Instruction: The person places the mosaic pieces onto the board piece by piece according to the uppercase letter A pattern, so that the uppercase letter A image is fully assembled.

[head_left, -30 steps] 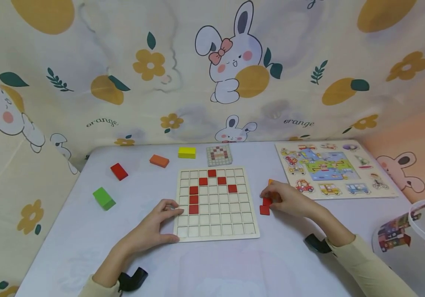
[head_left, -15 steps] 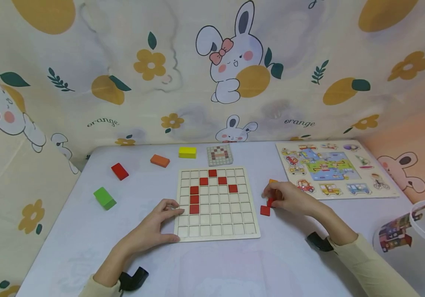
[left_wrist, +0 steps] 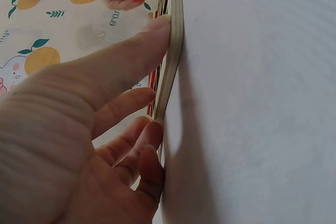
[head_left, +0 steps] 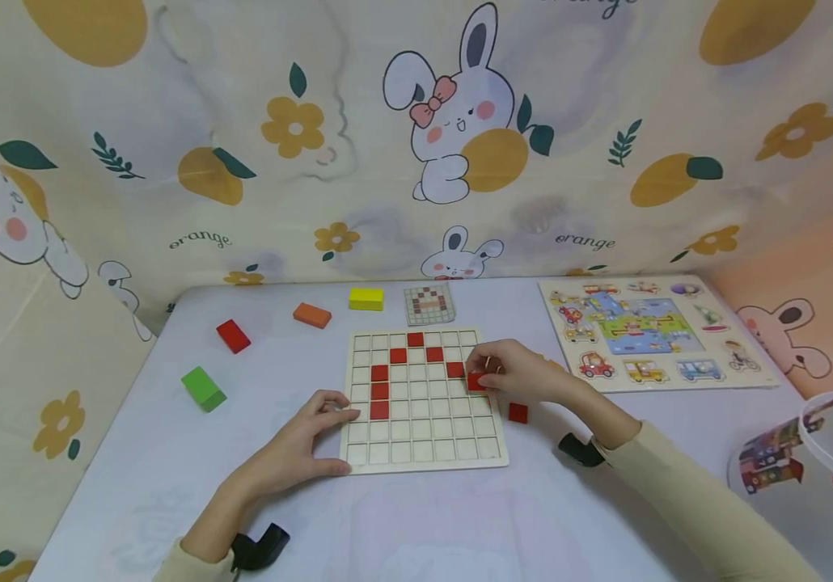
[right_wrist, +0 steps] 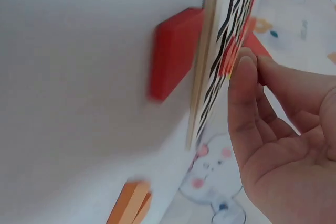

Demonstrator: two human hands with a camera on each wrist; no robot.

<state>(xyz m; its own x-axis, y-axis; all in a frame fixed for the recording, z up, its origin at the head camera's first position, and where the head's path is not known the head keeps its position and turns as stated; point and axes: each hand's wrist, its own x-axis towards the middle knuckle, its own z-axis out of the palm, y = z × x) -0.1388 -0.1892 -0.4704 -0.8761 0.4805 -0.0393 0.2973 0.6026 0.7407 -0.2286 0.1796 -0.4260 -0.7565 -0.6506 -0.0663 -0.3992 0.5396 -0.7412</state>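
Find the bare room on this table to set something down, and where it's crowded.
Free: the table before the board, between the sleeves; also between the green block and left hand. Crowded: right of the board, by the right hand, loose red tile and puzzle; behind the board, by yellow block and card.
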